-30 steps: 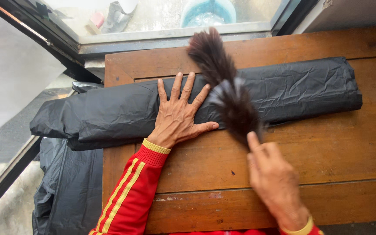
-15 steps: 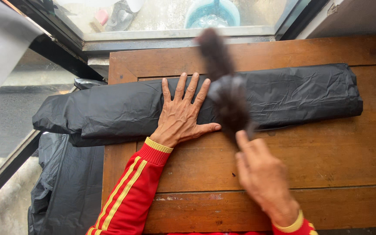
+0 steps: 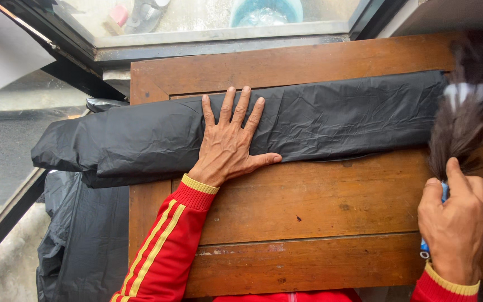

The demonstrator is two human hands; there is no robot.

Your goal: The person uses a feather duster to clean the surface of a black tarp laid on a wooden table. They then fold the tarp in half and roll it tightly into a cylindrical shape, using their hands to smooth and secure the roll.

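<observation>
A long folded black plastic sheet lies across a brown wooden table, its left end hanging past the table's edge. My left hand lies flat on it with fingers spread, pressing it down near the middle. My right hand is at the lower right, closed around the blue handle of a dark brown feather duster. The duster's feathers point up over the right end of the black sheet and look blurred.
More black plastic hangs down beside the table's left side. A dark window frame runs behind the table, with a blue tub and small items outside it. A red sleeve with yellow stripes covers my left arm.
My right hand with the feather duster has moved from the middle of the sheet to its right end. My left hand has stayed flat on the sheet.
</observation>
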